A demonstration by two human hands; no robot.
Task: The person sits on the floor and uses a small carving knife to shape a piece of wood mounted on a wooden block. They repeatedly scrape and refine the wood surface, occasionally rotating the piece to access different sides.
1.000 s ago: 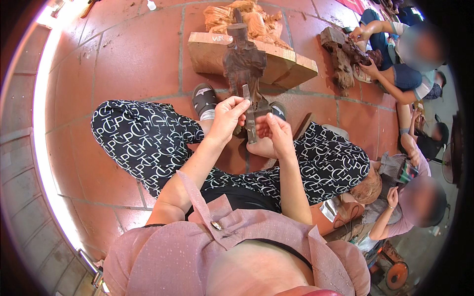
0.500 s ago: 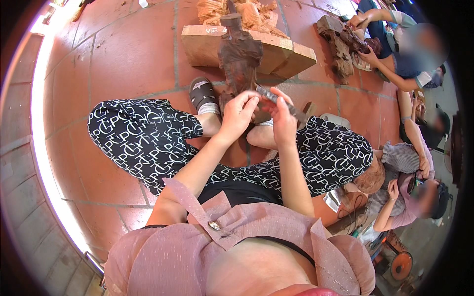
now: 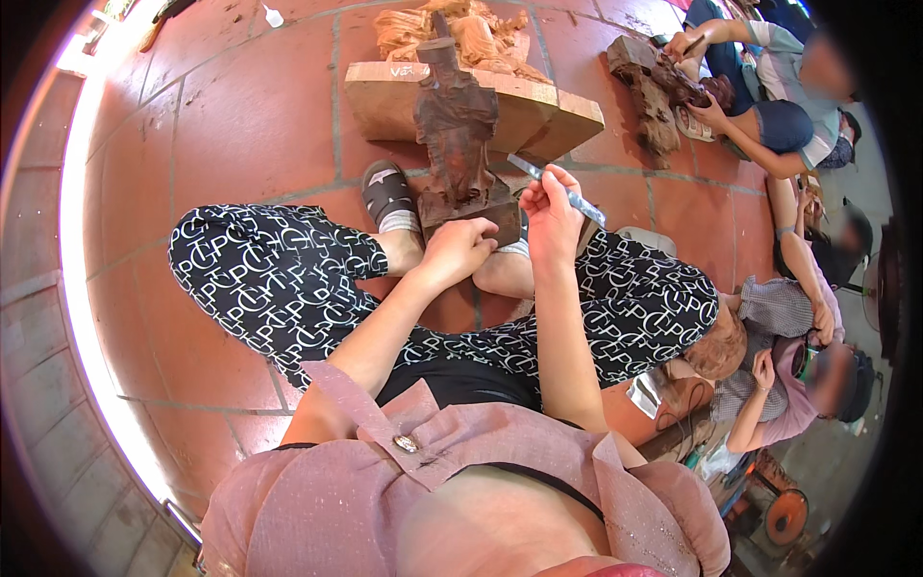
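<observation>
Beside our sandalled left foot (image 3: 389, 197), the dark wooden carving (image 3: 455, 125) sits with its broad base toward us and its narrow top pointing away, overlapping the pale wooden block (image 3: 380, 94) in our view. Our left hand (image 3: 460, 252) lies at the near edge of that base, fingers bent; from above we cannot tell whether it grips the wood or only rests there. Our right hand (image 3: 551, 216) pinches a slim flat tool (image 3: 526, 167) between thumb and fingers, its far end angled up to the left, clear of our left hand. We judge the carving stiff and fairly heavy, with enough relief to give grip, though the narrow top looks the likeliest part to chip. Its base seems the best place to take hold. The tool looks light, rigid and a little slippery, so we would hold it near the middle, fingers clear of both ends
</observation>
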